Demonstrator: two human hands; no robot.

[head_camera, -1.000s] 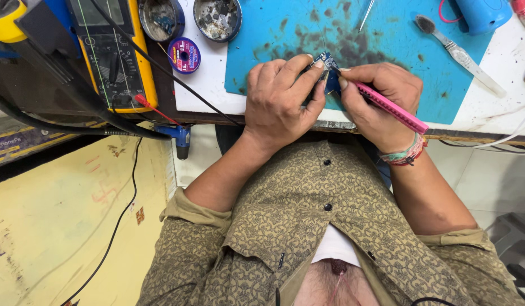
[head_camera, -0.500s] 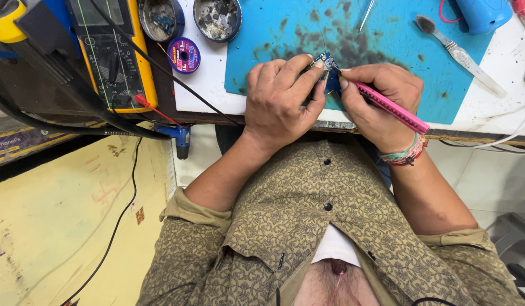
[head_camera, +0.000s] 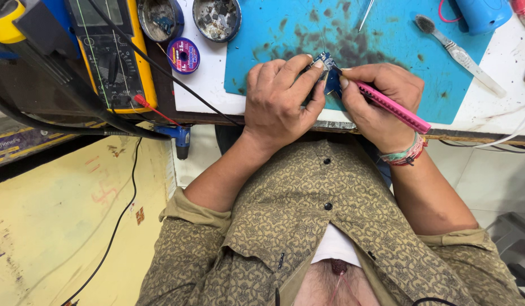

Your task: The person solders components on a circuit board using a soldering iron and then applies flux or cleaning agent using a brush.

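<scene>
**Two hands closed on a small blue circuit board at the near edge of the mat**

At far left a yellow multimeter [head_camera: 112, 54] lies on the bench, a black lead crossing it and a red probe tip [head_camera: 142, 102] just below; beside it sit two round dishes [head_camera: 217, 18] of small parts and a purple spool [head_camera: 183, 55] of solder wire; these lie well apart from the hands.

The left hand [head_camera: 279, 99] rests on the near edge of the blue work mat [head_camera: 387, 39], fingers curled narrow, forefinger and thumb pinched on a small blue circuit board [head_camera: 328, 71]; the board sits between the two hands, mostly covered by them, over the mat's near edge.

The right hand [head_camera: 381, 102] is closed around a pink pen-shaped tool [head_camera: 392, 106], gripped like a pencil; its dark tip touches the board just beside the left forefinger; the pink shaft slants out past the wrist, where coloured thread bands [head_camera: 407, 154] are tied.

Farther right a grey-handled brush [head_camera: 458, 54] lies on the mat's edge, and a blue round object [head_camera: 483, 14] stands at the top.

Against half a second ago nothing has visibly shifted; both grips, the board and the tool tip hold the same places.
</scene>
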